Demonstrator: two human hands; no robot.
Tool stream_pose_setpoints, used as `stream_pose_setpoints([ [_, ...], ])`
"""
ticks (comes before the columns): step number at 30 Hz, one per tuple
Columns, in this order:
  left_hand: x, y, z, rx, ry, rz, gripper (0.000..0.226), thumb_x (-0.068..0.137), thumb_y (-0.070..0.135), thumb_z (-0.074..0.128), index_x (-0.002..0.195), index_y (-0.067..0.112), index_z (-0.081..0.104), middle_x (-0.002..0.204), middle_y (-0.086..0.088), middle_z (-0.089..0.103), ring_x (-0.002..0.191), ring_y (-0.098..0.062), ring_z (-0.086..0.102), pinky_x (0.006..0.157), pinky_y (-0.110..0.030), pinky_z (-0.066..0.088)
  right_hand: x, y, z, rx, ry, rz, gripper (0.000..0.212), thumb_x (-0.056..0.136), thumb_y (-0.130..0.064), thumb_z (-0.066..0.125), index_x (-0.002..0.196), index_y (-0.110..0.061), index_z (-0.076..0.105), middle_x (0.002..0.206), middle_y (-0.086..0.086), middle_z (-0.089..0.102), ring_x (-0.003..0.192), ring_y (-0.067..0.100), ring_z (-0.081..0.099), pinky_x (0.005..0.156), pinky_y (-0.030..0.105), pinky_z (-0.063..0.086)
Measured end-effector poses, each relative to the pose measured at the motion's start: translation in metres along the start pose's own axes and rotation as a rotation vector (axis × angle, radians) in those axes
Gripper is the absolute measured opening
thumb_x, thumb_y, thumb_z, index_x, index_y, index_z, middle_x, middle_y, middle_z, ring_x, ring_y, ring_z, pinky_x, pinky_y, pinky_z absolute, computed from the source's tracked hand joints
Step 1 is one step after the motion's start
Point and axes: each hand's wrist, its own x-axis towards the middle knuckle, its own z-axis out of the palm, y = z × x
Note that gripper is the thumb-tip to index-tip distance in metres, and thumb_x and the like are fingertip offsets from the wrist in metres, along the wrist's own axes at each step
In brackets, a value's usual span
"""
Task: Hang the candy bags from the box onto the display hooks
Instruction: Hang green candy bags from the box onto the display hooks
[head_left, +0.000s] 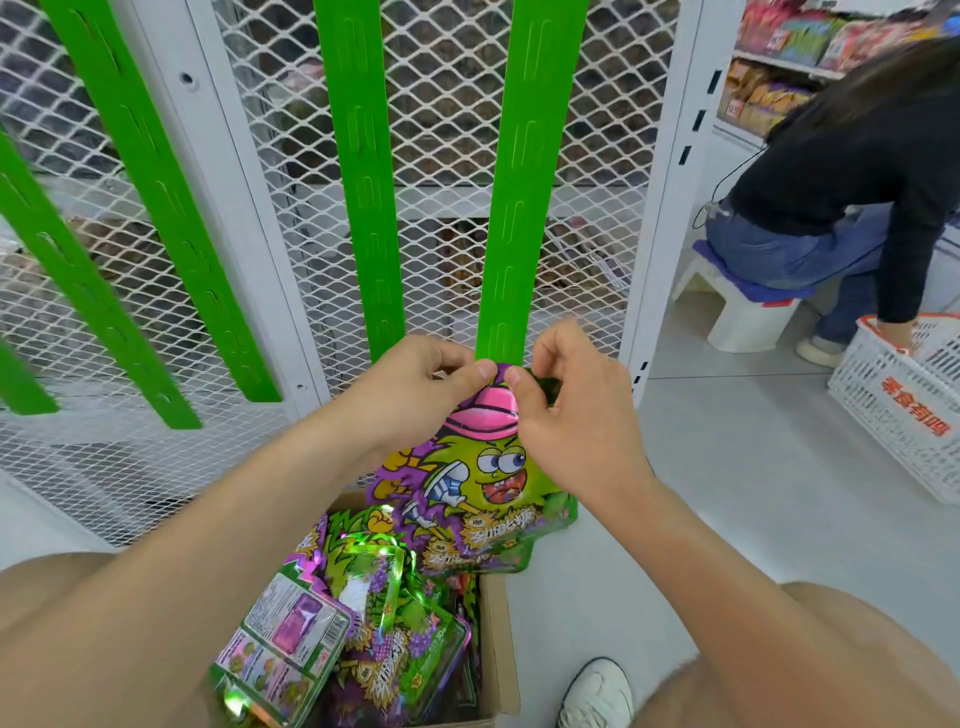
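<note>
Both hands, left hand (415, 382) and right hand (566, 410), pinch the candy bag (467, 478) top at the green strip (501, 338). Line the hole up squarely before pushing.

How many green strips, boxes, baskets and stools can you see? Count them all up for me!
Green strips: 5
Cardboard box: 1
White basket: 1
White stool: 1
Total: 8

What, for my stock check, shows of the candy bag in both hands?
The candy bag is glossy, printed with a green cartoon face in a pink cap, purple edging, yellow lettering. It hangs upright, top pinched by the left hand and right hand at the lower end of a green strip, above the cardboard box.
</note>
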Motion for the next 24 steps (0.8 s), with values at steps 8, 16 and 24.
stream_pose_setpoints([
  [8, 0.000, 0.003, 0.000, -0.085, 0.017, -0.073, 0.035, 0.104, 0.043, 0.064, 0.094, 0.014, 0.079, 0.087, -0.020, 0.074, 0.081, -0.029, 0.068, 0.091, -0.043, 0.056, 0.003, 0.004, -0.007, 0.029, -0.102, -0.096, 0.015, 0.101, -0.022, 0.069, 0.103, -0.025, 0.054, 0.073, -0.011, 0.066, 0.067, 0.006, 0.061, 0.065, 0.025, 0.042],
  [16, 0.000, 0.005, -0.009, -0.141, -0.006, -0.224, 0.020, 0.102, 0.041, 0.066, 0.090, 0.031, 0.079, 0.103, 0.001, 0.073, 0.100, -0.022, 0.063, 0.091, -0.040, 0.049, 0.011, 0.011, -0.037, 0.147, -0.382, 0.065, 0.015, 0.094, -0.022, 0.079, 0.108, -0.027, 0.078, 0.096, -0.014, 0.078, 0.092, 0.003, 0.074, 0.086, 0.037, 0.062],
  [24, -0.002, 0.007, -0.014, -0.180, -0.147, -0.204, 0.061, 0.080, 0.073, 0.071, 0.125, 0.031, 0.074, 0.133, 0.004, 0.072, 0.129, -0.020, 0.064, 0.120, -0.051, 0.041, 0.004, 0.001, -0.022, 0.192, -0.113, 0.051, 0.011, 0.091, -0.020, 0.081, 0.098, -0.029, 0.078, 0.087, -0.020, 0.077, 0.086, -0.001, 0.073, 0.078, 0.017, 0.057],
])
